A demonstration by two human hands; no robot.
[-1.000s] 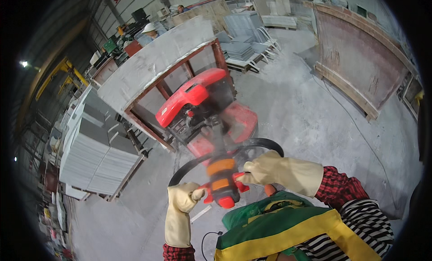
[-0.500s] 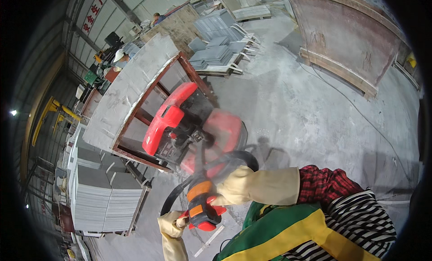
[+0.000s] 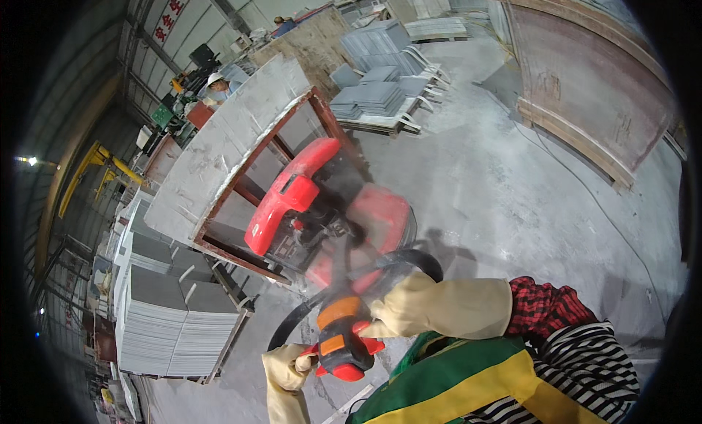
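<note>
In front of me stands a red and black powered pallet truck (image 3: 292,193) coated with pale dust. Its tiller head (image 3: 338,338) points toward me, with orange panels, red thumb levers and a black loop handle. My left hand (image 3: 285,369), in a cream rubber glove, is closed on the left side of the loop, beside a red lever. On the other side my right hand (image 3: 417,307), gloved alike, wraps the grip, its thumb by the red lever on that side. Both palms and the gripped parts are hidden by the gloves.
Just beyond the truck stands a rust-red metal frame (image 3: 319,106) with a grey slab (image 3: 234,131) leaning on it. Stacked grey tiles (image 3: 157,314) sit at left, more tile pallets (image 3: 373,98) farther back. A large panel (image 3: 592,80) and a floor cable (image 3: 585,182) lie right. A person (image 3: 218,87) stands behind.
The view has swung slightly left, so the surroundings and truck appear farther right. Both hands keep their hold on the tiller handle.
</note>
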